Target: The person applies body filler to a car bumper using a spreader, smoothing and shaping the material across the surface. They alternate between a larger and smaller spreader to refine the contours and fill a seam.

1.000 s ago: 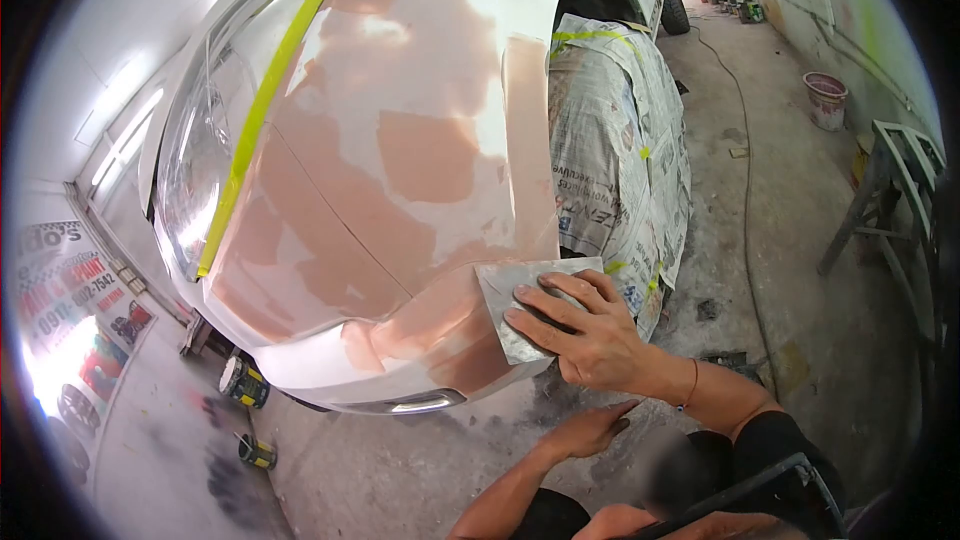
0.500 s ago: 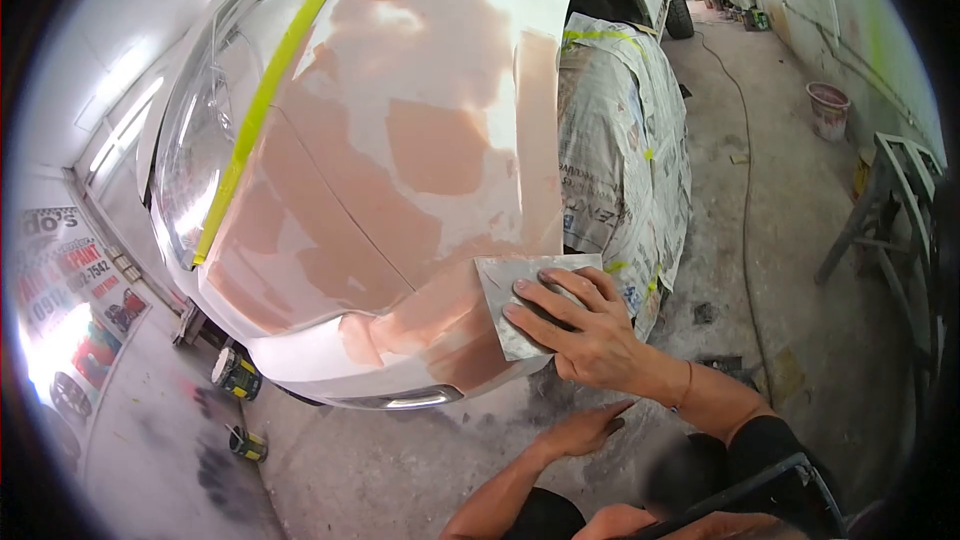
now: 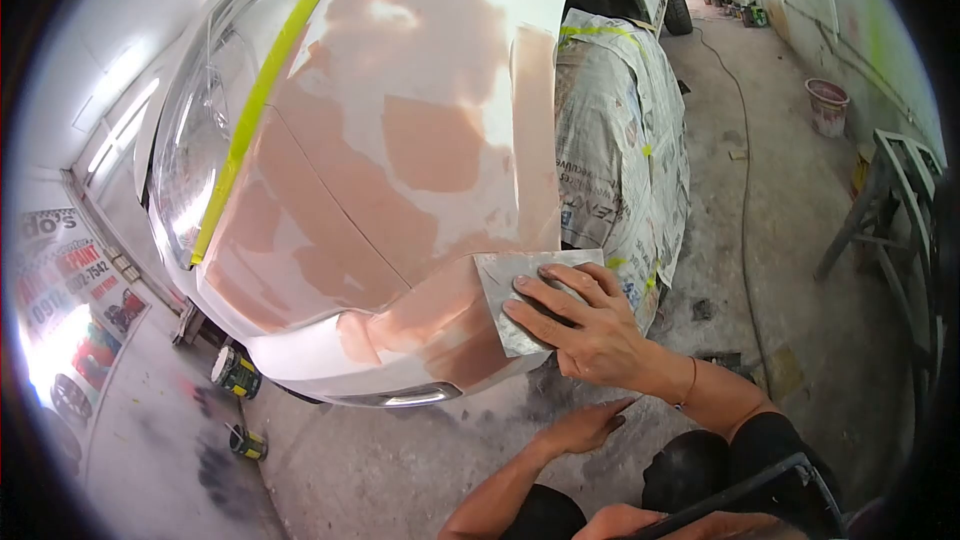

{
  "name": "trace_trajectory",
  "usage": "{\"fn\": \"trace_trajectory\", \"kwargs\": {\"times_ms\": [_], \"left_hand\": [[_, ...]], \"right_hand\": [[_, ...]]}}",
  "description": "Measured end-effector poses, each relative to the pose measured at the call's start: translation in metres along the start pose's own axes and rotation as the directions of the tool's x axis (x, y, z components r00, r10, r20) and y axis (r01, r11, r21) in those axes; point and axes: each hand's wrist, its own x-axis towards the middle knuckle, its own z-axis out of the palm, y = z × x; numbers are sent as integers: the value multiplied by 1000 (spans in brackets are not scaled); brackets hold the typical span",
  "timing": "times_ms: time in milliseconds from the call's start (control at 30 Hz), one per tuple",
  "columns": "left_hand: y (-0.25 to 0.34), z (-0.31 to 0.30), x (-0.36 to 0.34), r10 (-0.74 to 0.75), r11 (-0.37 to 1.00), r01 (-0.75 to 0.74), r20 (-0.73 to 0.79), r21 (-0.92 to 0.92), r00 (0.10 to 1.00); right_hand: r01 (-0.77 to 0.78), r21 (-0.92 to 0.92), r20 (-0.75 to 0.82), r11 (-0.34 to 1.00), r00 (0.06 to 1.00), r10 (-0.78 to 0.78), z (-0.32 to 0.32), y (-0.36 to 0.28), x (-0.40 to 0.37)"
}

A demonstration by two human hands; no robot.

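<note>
My right hand (image 3: 598, 330) lies with spread fingers over a grey sheet of sandpaper (image 3: 500, 287), pressing it against the corner of the car bumper (image 3: 340, 365). The part of the sheet under my palm is hidden. Pinkish-brown filler patches (image 3: 433, 145) show on the white car body (image 3: 430, 60) around it. Lower down, my left hand (image 3: 588, 428) hangs above the floor, apart from the car, with an index finger stretched out and nothing visible in it.
Taped plastic and paper masking (image 3: 610, 150) covers the wheel. Yellow-green tape (image 3: 262, 90) edges the headlight. Two cans, a black-and-yellow one (image 3: 236, 372) and a smaller one (image 3: 248, 442), stand at left. On the right are a cable (image 3: 746, 170), a bucket (image 3: 827, 107) and a metal stand (image 3: 880, 210).
The whole view has shifted very slightly. My right hand and the sandpaper stay at the same bumper corner; my left hand looks unmoved.
</note>
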Motion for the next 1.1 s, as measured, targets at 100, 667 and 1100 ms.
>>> {"fn": "trace_trajectory", "kwargs": {"times_ms": [100, 667, 1100], "left_hand": [[-2, 1, 0, 28, 999, -28, -23, 16, 999], [4, -7, -2, -78, 996, 75, 70, 40, 994], [-1, -1, 4, -59, 998, 59, 91, 1, 994]], "right_hand": [[5, -27, 10, 1000, 1000, -5, 0, -1, 2], [26, -100, -122, 995, 992, -38, 34, 19, -13], [-32, -7, -293, 999, 956, 29, -20, 47, 10]]}}
